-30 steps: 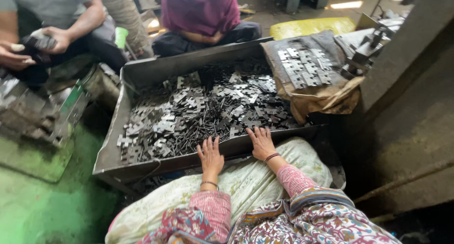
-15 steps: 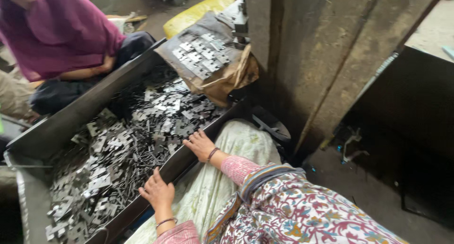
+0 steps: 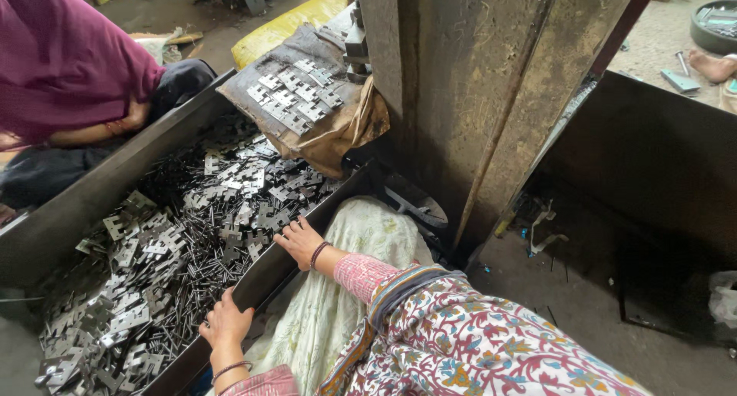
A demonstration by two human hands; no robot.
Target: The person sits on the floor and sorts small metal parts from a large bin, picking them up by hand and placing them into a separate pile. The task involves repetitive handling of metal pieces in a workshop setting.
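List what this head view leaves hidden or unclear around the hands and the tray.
- Left hand: fingertips curl over the tray rim, so what they touch is hidden.
- Right hand: its palm covers whatever metal pieces lie beneath.
- Tray: the near corner is cut off by the bottom edge.
- Pins among the pieces: too small to count.
- Other person: cut off by the top-left edge.

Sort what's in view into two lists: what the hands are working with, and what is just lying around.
In hand:
left hand on tray rim
right hand among the parts
metal tray
loose hinge plates

Lying about:
laid-out plates on brown cloth
yellow sack
white cloth
round tub
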